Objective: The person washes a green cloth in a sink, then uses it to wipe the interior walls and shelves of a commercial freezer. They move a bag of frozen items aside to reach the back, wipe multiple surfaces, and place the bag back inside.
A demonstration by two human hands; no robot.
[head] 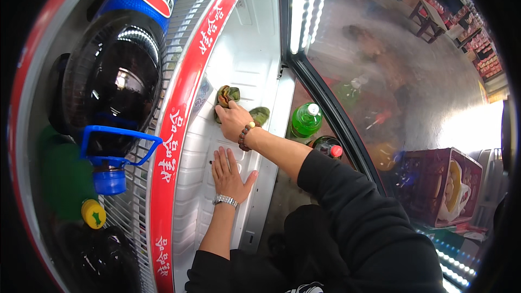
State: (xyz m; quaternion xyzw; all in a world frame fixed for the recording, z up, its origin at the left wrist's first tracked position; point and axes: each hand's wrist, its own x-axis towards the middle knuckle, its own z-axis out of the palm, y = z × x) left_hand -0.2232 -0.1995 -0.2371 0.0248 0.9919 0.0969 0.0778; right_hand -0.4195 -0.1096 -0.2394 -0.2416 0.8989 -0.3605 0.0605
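My right hand [235,120], with a beaded bracelet at the wrist, presses a crumpled green patterned cloth [228,95] against the white ribbed inner floor [191,195] of a display refrigerator. Part of the cloth spreads out on the far side of the hand. Nearer to me, my left hand [230,177] lies flat on the same white surface with its fingers spread, a metal watch on its wrist. It holds nothing. The fingertips of my right hand are partly hidden by the cloth and the hand itself.
A wire shelf [134,211] with a red front strip [175,130] runs along the left. It bears a large Pepsi bottle [122,61] with a blue handle. A green-drink bottle [306,120] and a red-capped bottle [336,151] stand beside the black-edged glass door [342,118]. A crate [423,179] shows at right.
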